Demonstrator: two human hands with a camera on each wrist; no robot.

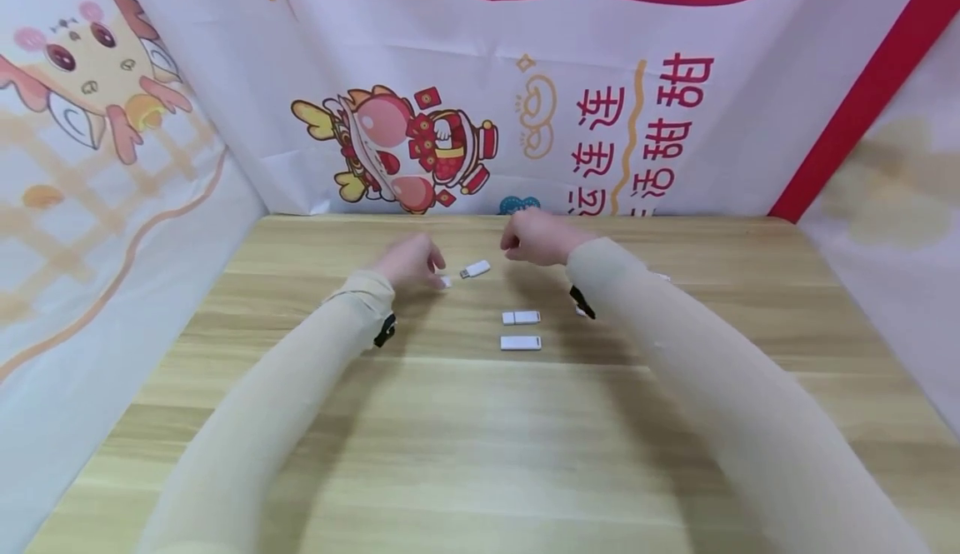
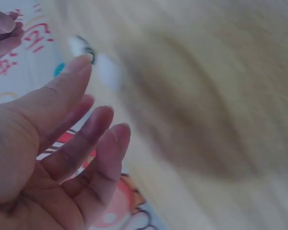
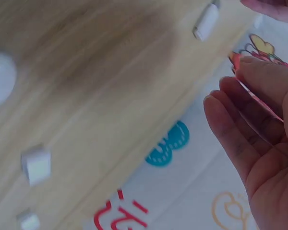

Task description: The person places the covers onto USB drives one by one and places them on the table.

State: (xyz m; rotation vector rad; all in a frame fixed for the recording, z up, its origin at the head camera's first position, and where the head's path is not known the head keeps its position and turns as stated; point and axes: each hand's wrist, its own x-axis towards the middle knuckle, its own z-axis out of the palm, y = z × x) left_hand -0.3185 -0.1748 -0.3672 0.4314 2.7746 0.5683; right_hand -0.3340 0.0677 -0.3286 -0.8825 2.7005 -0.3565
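Note:
An uncapped white USB stick lies on the table between both hands, its metal plug pointing left. My left hand is by a small white cap. In the left wrist view, its loosely bent fingers hold nothing, and the blurred white cap lies just past the thumb tip. On the other side of the stick hovers my right hand. Its relaxed fingers are bare in the right wrist view, apart from the USB stick.
Two more white USB sticks lie nearer, one behind the other. In the right wrist view are a white block, a smaller white piece and a rounded white object. A printed cloth hangs along the table's back edge.

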